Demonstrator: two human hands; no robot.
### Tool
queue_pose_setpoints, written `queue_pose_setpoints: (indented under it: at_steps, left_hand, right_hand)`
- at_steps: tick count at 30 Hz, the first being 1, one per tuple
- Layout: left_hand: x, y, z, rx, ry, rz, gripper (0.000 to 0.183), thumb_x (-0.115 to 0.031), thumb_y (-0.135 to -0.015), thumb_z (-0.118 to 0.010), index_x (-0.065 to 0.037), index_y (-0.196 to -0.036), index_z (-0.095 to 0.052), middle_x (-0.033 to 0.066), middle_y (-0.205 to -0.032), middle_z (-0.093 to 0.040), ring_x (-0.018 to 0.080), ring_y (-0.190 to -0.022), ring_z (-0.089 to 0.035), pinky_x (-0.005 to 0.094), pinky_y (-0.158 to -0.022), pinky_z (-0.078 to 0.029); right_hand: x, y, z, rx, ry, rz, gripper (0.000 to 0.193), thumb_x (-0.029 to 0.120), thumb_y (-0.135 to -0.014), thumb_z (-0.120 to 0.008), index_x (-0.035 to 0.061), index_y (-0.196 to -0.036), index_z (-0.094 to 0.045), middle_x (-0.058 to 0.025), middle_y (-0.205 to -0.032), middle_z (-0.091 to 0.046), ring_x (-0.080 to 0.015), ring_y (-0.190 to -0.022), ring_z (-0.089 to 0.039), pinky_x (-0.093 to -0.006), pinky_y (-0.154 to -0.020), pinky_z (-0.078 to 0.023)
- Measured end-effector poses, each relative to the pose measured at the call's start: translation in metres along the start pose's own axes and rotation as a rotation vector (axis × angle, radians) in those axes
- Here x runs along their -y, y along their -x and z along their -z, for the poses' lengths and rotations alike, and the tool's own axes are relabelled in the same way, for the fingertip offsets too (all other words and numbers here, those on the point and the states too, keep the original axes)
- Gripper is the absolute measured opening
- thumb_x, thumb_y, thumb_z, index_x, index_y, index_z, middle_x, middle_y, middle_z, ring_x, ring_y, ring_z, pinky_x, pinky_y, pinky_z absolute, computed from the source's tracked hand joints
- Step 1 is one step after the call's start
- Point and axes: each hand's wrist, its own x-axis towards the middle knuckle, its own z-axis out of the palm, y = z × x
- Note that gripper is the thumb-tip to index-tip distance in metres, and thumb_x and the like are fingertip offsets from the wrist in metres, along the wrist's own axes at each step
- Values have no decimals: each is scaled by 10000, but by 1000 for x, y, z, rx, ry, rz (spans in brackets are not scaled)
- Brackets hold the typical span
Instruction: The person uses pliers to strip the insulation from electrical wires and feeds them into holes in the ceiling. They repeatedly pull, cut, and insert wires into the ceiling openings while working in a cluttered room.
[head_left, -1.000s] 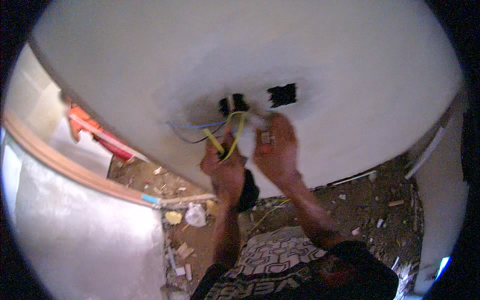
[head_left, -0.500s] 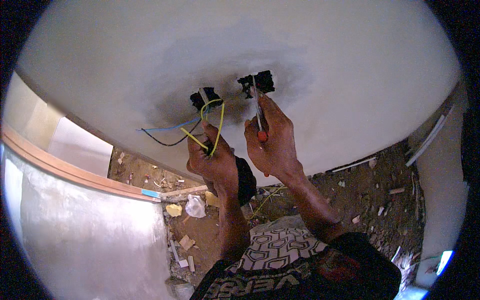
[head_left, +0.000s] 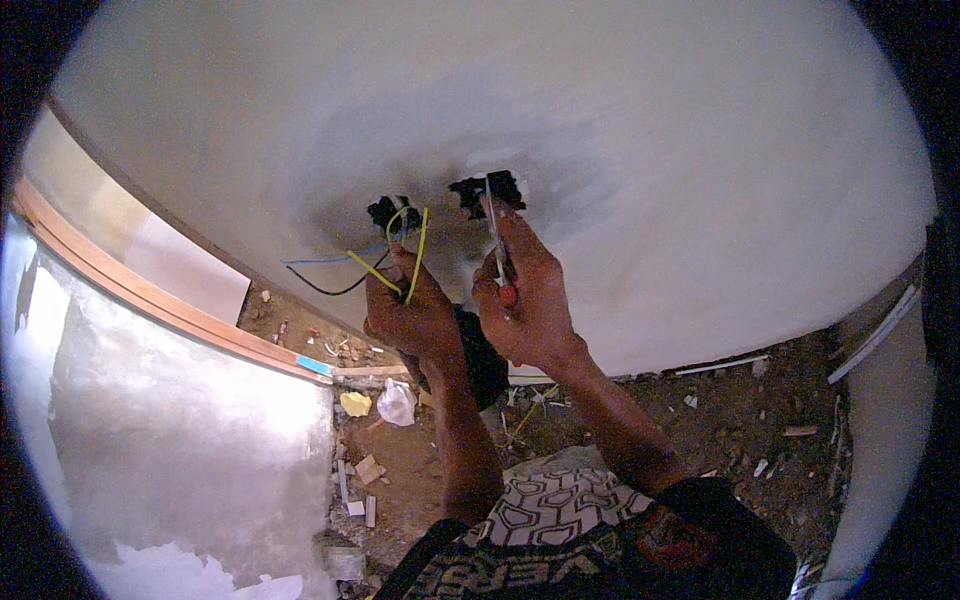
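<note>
My left hand (head_left: 415, 318) is closed on a yellow wire (head_left: 417, 262), which bends up above the fingers near the left wall hole (head_left: 381, 213). A blue wire (head_left: 325, 261) and a black wire (head_left: 325, 291) stretch leftward from beside that hand. Below the left hand is a black object (head_left: 485, 365), partly covered by the wrist; its kind is unclear. My right hand (head_left: 530, 305) grips a slim metal tool with red on its handle (head_left: 508, 296). Its metal end points up into the right wall hole (head_left: 507, 187), with my fingertips at the lower edge.
Both holes are cut in a pale plastered wall (head_left: 700, 200) with grey patches. Dirt ground (head_left: 640, 420) strewn with rubble lies below. A wooden strip (head_left: 140, 300) tops a low plastered wall (head_left: 190, 430) on the left. A crumpled white bag (head_left: 397, 402) and a yellow lump (head_left: 355, 404) lie near it.
The view has shifted, so holes and hands appear lower and further left. The yellow wire's loop by the left hand has changed shape. Both hands keep their holds.
</note>
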Motion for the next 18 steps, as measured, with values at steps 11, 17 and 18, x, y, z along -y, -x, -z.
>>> queue_pose_setpoints:
  at_steps: [11,17,18]
  left_hand:
    - [-9,9,-18,56,-18,-12,300,-274,-883,-722,-16,-754,-640,46,-525,-538,133,-462,-448,317,-465,-364]
    - [0,1,-9,202,-281,-82,224,-223,-890,-683,-2,-920,-691,61,-523,-536,160,-441,-470,347,-486,-380]
    - [3,0,-8,207,-251,-58,217,-219,-893,-674,-5,-922,-691,66,-525,-538,167,-446,-481,356,-488,-383]
  right_hand:
    - [-30,26,21,73,-239,-260,518,8,-838,-492,32,-1354,-460,-190,-1142,-603,-225,-793,-605,-358,-745,-502]
    - [-44,28,15,54,-237,-78,499,-1,-850,-485,18,-1347,-451,-235,-1203,-567,-344,-988,-623,-396,-846,-502]
    - [-45,28,16,53,-198,-29,501,-6,-848,-484,15,-1347,-450,-244,-1216,-560,-366,-1026,-618,-403,-864,-500]
